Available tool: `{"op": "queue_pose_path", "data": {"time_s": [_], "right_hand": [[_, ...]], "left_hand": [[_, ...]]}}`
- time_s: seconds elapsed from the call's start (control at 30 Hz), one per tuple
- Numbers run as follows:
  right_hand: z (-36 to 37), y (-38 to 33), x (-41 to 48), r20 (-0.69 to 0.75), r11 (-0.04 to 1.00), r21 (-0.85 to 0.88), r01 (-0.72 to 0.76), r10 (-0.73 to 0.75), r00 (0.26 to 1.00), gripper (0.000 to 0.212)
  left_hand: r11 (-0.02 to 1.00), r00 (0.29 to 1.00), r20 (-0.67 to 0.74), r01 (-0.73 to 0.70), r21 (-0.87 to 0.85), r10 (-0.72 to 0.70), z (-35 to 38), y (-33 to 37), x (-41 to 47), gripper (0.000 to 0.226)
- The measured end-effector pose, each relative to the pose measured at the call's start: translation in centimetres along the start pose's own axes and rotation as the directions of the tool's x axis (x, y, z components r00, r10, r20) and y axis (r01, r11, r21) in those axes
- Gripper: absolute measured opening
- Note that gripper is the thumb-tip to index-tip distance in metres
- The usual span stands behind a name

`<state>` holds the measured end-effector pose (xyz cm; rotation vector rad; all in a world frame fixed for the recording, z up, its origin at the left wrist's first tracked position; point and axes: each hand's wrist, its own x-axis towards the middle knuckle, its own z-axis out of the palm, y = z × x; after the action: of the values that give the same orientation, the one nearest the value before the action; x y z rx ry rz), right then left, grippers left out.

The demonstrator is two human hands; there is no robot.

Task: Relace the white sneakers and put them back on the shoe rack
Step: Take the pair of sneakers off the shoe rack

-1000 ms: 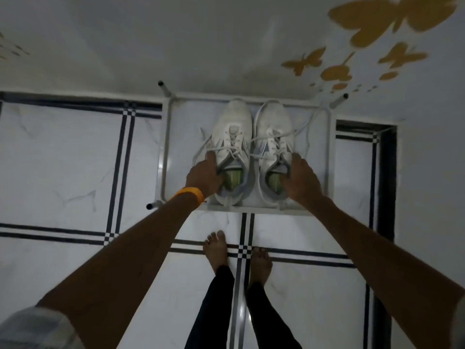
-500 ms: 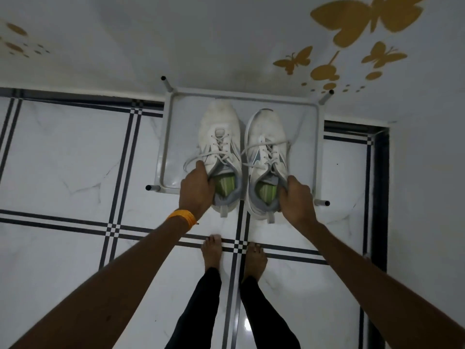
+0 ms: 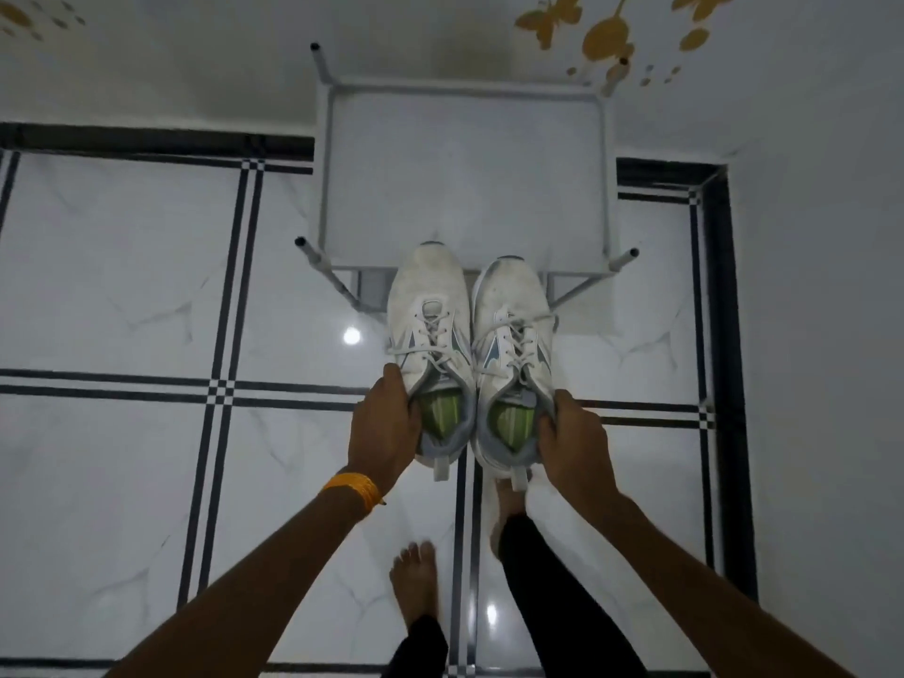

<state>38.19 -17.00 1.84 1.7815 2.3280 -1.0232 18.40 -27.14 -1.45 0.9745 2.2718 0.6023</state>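
Two white sneakers with green insoles hang side by side in the air above the floor. My left hand (image 3: 385, 428) grips the collar of the left sneaker (image 3: 426, 305). My right hand (image 3: 575, 440) grips the collar of the right sneaker (image 3: 513, 310). Both have white laces threaded through, with loose ends trailing. The toes overlap the front edge of the white shoe rack (image 3: 327, 154), whose top shelf is bare. The rack stands against the wall.
The floor is glossy white marble tile (image 3: 112, 286) with black stripe borders. My bare feet (image 3: 415, 579) stand below the sneakers. The wall (image 3: 195, 56) behind the rack carries golden butterfly decals (image 3: 606, 36). A second wall closes in on the right.
Both sneakers were lifted off the rack's top shelf and pulled back toward me. My feet have stepped backward, and the rack shelf now stands bare.
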Motion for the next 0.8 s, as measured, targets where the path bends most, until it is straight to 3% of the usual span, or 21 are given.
{"op": "queue_pose_path", "data": {"time_s": [0.17, 0.3, 0.5, 0.63, 0.8], "right_hand": [[5.9, 4.5, -3.3, 0.087, 0.998, 0.009, -0.065, 0.064, 0.994, 0.013], [11.5, 8.3, -0.8, 0.091, 0.999, -0.027, -0.046, 0.049, 0.995, 0.016], [20.1, 13.1, 6.0, 0.077, 0.997, -0.067, -0.033, 0.039, 0.996, 0.021], [24.7, 16.0, 7.9, 0.079, 0.996, -0.088, -0.030, 0.037, 0.996, 0.021], [28.8, 20.0, 9.9, 0.037, 0.987, -0.159, -0.016, 0.022, 0.999, 0.016]], "left_hand": [[0.995, 0.996, 0.074, 0.059, -0.078, -0.053, 5.6, -6.2, -4.6, 0.036], [0.995, 0.995, 0.098, 0.041, -0.087, -0.032, 11.5, -11.2, -3.5, 0.048], [0.998, 0.996, 0.085, -0.016, 0.064, 0.010, 19.8, -17.4, 2.6, 0.034], [0.990, 0.995, 0.097, -0.032, 0.135, 0.019, 23.2, -20.2, 4.5, 0.038], [0.993, 0.995, 0.050, -0.086, 0.086, 0.082, 27.9, -22.8, 5.4, 0.038]]}}
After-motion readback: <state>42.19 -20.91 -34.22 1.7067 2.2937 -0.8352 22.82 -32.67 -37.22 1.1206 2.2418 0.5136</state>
